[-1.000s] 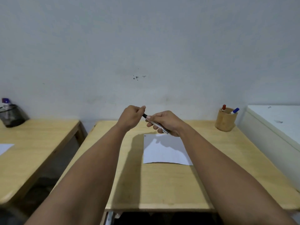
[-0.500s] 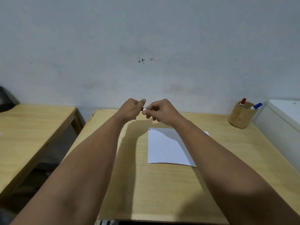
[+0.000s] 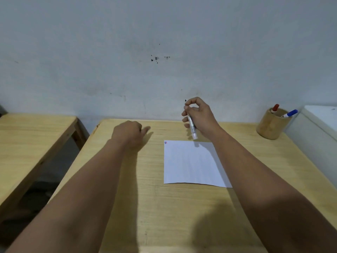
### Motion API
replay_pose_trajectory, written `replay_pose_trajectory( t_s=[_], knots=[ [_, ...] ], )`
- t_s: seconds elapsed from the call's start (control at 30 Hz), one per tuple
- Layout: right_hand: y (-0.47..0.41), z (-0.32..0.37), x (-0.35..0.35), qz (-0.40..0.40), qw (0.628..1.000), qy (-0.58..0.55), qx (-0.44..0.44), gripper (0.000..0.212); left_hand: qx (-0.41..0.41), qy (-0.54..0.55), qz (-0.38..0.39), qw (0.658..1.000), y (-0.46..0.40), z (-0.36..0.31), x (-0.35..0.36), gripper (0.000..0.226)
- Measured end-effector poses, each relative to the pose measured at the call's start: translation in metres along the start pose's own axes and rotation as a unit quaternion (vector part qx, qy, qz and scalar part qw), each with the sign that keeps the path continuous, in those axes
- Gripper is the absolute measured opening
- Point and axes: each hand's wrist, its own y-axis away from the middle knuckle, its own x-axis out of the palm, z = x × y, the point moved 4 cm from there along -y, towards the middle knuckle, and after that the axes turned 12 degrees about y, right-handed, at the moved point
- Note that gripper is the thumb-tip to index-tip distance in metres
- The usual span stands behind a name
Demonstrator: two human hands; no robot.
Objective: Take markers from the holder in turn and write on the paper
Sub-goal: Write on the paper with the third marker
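White and flat, the paper [image 3: 189, 162] lies on your wooden table [image 3: 164, 207], square to you, with two tiny marks, one blue and one red, in its far left corner. Your right hand [image 3: 197, 114] hovers just beyond its far edge, fingers wrapped round a marker [image 3: 191, 127] with a clear, slim barrel; the dark tip points up past your thumb and the pale blunt end hangs down toward the sheet. Your left hand [image 3: 130, 133] rests on the table left of the paper, loosely curled, knuckles up, holding nothing that shows. At the far right corner stands a round wooden holder [image 3: 272, 127] with a red-capped and a blue-capped marker leaning in it. The tabletop is pale, grained wood; a second table [image 3: 32, 136] stands left, a white cabinet [image 3: 321, 125] right, a scuffed grey wall [image 3: 164, 52] behind
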Motion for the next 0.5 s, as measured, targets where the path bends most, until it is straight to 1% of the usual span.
replay_pose_trajectory(
  t_s=[0.07,0.13,0.2,0.23,0.27,0.33,0.4,0.47,0.5],
  knots=[
    [0.005,0.002,0.003,0.006,0.99,-0.131,0.056,0.012,0.06,-0.067,-0.002,0.996,0.005,-0.009,0.013,0.057],
    [0.009,0.001,0.006,0.023,0.959,-0.26,0.107,0.023,0.111,-0.103,-0.011,0.988,0.01,-0.014,0.016,0.058],
    [0.014,0.0,0.009,0.047,0.921,-0.358,0.146,0.033,0.128,-0.127,-0.013,0.983,0.012,-0.02,0.017,0.06],
    [0.016,-0.001,0.01,0.059,0.91,-0.381,0.151,0.034,0.127,-0.135,-0.013,0.983,0.013,-0.023,0.016,0.06],
    [0.019,-0.001,0.011,0.067,0.908,-0.387,0.148,0.032,0.118,-0.141,-0.012,0.983,0.013,-0.026,0.016,0.061],
    [0.023,-0.004,0.012,0.072,0.919,-0.365,0.133,0.026,0.086,-0.143,-0.005,0.986,0.013,-0.027,0.015,0.062],
    [0.029,-0.007,0.012,0.067,0.938,-0.318,0.124,0.019,0.052,-0.117,-0.007,0.992,0.016,-0.026,0.013,0.06],
    [0.035,-0.007,0.011,0.054,0.952,-0.275,0.123,0.009,0.042,-0.082,-0.019,0.996,0.022,-0.028,0.008,0.061],
    [0.037,-0.007,0.011,0.046,0.956,-0.26,0.124,0.01,0.041,-0.069,-0.025,0.996,0.026,-0.031,0.004,0.062]
  ],
)
